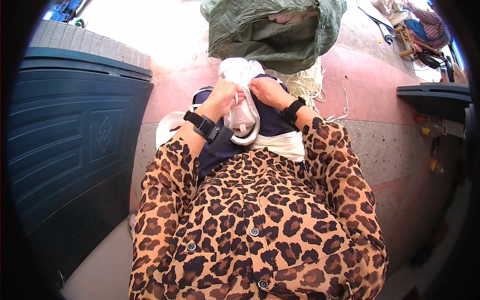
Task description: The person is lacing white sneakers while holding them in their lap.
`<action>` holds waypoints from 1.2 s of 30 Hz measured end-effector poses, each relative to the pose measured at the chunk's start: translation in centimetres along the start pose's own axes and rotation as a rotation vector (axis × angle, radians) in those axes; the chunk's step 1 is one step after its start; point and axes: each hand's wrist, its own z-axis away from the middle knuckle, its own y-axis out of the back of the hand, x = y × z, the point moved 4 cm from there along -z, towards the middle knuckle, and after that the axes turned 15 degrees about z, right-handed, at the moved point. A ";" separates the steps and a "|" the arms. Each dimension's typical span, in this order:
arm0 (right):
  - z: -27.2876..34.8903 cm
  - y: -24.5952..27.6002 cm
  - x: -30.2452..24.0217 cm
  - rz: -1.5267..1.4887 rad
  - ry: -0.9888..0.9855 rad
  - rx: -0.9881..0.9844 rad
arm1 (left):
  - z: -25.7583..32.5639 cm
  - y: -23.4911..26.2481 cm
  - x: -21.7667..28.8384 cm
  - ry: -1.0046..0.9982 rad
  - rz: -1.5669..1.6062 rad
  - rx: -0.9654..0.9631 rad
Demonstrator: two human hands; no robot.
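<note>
We've got both hands on the white shoe (243, 116), which sits on our lap at scene centre, just near of the green sack (278, 36). Its long axis runs near-to-far, sole rim curving toward us. Left hand (223, 98) clamps the shoe's left edge, fingers curled shut on it; right hand (268, 92) pinches the upper right edge (looks like fabric or lace, can't tell which). Both equally close, wrists bent inward, forearms converging from the near side.
</note>
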 end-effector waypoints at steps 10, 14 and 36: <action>-0.7 2.0 -1.2 0.229 0.253 0.038 | -0.5 0.6 -1.1 -0.211 -0.031 0.074; -1.2 2.5 -2.3 0.401 0.391 -0.046 | -0.7 0.8 -1.3 -0.235 -0.063 0.056; -0.6 -0.4 -2.3 0.228 0.111 -0.052 | 0.6 5.5 0.3 -0.504 -0.980 0.294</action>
